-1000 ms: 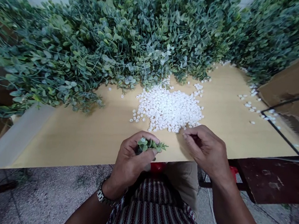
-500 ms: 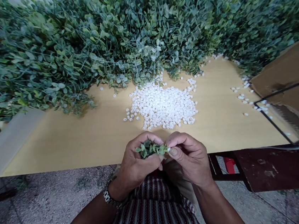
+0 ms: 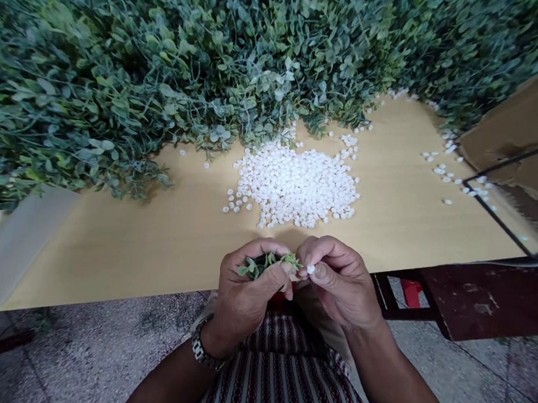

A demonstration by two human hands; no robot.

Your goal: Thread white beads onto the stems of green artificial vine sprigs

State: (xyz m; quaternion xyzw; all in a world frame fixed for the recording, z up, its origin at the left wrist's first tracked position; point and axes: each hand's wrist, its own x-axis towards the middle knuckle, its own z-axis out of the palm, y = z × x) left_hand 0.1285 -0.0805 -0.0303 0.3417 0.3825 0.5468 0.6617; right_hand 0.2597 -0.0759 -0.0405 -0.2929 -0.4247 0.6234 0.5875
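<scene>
A great bank of artificial foliage (image 3: 177, 70) lies heaped along the far side of the pale wooden surface (image 3: 149, 246), well beyond both hands, its stems spilling toward the person so that sprigs can be drawn from the near edge. To the right of the hands stand a cardboard box (image 3: 530, 139) and a black wire frame (image 3: 514, 195), with a dark red bench (image 3: 483, 307) nearer, beside the right wrist.

Just ahead of the hands lies a pile of white beads (image 3: 296, 188), close enough to pick from with a short reach; stray beads are scattered farther right.

The hands meet over the near edge of the surface, above the striped cloth (image 3: 278, 388) on the lap. The left hand (image 3: 245, 289) has its grip closed around a small leafy sprig (image 3: 265, 264), leaves bunched in the fist and the tip pointing right, seemingly to present it to the other hand. The right hand (image 3: 341, 286) pinches a single white bead (image 3: 310, 269) between thumb and forefinger in a narrow grip, held just beside the sprig's tip; I cannot tell whether bead and tip touch. A metal watch (image 3: 203, 350) sits on the left wrist.
</scene>
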